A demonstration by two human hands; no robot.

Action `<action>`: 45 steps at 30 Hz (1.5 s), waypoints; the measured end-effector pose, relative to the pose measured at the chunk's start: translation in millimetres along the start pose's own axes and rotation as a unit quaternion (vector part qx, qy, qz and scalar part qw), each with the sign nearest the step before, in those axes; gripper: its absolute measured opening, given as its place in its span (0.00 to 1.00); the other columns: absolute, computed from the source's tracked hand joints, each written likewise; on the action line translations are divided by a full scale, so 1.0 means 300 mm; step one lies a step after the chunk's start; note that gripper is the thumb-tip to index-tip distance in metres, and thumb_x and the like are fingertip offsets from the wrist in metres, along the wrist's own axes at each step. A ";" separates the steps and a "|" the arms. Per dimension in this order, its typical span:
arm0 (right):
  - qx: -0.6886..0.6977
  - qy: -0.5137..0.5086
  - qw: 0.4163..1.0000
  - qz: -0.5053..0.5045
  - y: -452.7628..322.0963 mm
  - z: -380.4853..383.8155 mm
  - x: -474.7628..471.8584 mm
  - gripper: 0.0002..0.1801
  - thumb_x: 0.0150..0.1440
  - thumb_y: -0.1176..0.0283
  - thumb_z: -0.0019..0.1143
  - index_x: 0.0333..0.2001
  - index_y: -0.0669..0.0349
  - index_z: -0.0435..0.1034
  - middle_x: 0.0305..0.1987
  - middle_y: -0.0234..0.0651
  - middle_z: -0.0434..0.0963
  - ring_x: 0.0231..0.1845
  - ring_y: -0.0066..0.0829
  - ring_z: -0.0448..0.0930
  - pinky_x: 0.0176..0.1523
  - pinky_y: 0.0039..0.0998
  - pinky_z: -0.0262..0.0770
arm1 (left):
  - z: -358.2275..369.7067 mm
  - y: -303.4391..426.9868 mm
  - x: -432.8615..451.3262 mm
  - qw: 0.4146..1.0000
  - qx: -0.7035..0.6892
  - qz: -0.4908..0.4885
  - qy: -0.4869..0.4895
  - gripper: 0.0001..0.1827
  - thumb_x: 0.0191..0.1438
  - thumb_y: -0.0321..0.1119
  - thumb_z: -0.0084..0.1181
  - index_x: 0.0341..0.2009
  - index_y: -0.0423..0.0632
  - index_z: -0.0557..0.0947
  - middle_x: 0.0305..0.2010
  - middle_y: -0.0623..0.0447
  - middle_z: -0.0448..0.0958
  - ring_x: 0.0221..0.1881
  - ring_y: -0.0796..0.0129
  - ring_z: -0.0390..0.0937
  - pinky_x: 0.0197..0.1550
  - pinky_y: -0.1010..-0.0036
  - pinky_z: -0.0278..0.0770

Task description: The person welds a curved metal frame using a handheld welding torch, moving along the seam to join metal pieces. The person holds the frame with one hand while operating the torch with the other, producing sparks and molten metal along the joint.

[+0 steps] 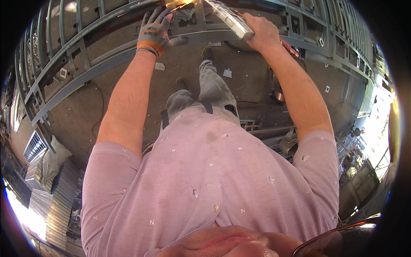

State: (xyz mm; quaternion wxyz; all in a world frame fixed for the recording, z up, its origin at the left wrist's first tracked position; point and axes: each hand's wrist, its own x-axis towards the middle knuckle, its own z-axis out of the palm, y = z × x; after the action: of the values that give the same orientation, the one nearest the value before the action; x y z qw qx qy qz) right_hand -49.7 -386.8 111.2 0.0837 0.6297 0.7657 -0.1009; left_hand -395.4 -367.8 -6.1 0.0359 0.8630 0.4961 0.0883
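Note:
My left hand (pixel 154 33) wears a grey work glove with an orange cuff band and printed writing. Its fingers are spread over the near part of a metal-bar frame (pixel 212 36), holding nothing; whether they press on it is hard to tell. My bare right hand (pixel 265 32) is closed around a hand-held metalworking tool (pixel 229 19) wrapped in silvery material, its front end pointing up and left. Bright sparks (pixel 181 2) fly at the top edge, close to the gloved fingertips and the tool's front end. The working tip is cut off by the picture's edge.
A red ribbed hose (pixel 290 48) hangs behind my right wrist. On the floor stands a spool of copper-coloured wire (pixel 278 95). White scraps (pixel 227 73) lie near my feet. Barred metal panels (pixel 348 38) extend right; a whitish sack (pixel 55 157) and corrugated sheets (pixel 59 205) are at left.

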 end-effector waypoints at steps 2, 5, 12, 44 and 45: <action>0.006 0.003 1.000 0.000 0.004 0.003 -0.006 0.18 0.56 0.63 0.68 0.50 0.49 0.75 0.44 0.41 0.88 0.49 0.50 0.87 0.51 0.50 0.84 | -0.002 0.000 0.001 1.000 -0.004 0.003 0.002 0.56 0.45 0.69 0.75 0.74 0.54 0.72 0.77 0.52 0.71 0.81 0.53 0.60 0.83 0.49 0.50; 0.012 0.015 1.000 0.003 0.009 0.009 -0.017 0.18 0.56 0.62 0.67 0.51 0.47 0.76 0.44 0.42 0.88 0.49 0.51 0.87 0.51 0.50 0.84 | -0.023 0.018 0.006 1.000 -0.021 -0.010 -0.010 0.56 0.46 0.70 0.74 0.74 0.55 0.72 0.77 0.53 0.71 0.81 0.53 0.60 0.83 0.50 0.50; 0.030 -0.005 0.999 0.015 -0.029 -0.037 -0.055 0.24 0.56 0.61 0.68 0.57 0.41 0.75 0.43 0.39 0.87 0.48 0.51 0.87 0.49 0.50 0.84 | -0.019 0.026 -0.005 0.999 -0.022 -0.027 -0.017 0.55 0.46 0.72 0.73 0.73 0.58 0.72 0.78 0.56 0.69 0.82 0.53 0.58 0.83 0.50 0.49; 0.031 -0.024 0.998 -0.043 -0.298 -0.052 0.084 0.22 0.53 0.68 0.71 0.52 0.50 0.76 0.46 0.41 0.88 0.50 0.47 0.88 0.52 0.47 0.86 | -0.058 0.040 0.002 0.997 0.027 -0.034 -0.071 0.58 0.48 0.76 0.70 0.73 0.50 0.73 0.80 0.49 0.65 0.84 0.54 0.54 0.86 0.54 0.45; 0.031 -0.023 0.998 -0.044 -0.297 -0.051 0.085 0.21 0.53 0.67 0.71 0.51 0.51 0.76 0.45 0.41 0.88 0.50 0.47 0.89 0.51 0.47 0.85 | -0.067 0.043 0.005 0.996 0.017 -0.034 -0.076 0.58 0.48 0.76 0.69 0.73 0.50 0.73 0.80 0.49 0.66 0.84 0.54 0.54 0.86 0.54 0.45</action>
State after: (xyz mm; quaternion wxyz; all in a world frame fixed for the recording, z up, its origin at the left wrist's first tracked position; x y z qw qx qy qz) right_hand -142.0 -375.3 123.8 0.0769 0.5954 0.7869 -0.1430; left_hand -387.5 -373.4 15.7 0.0616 0.8502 0.5228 0.0131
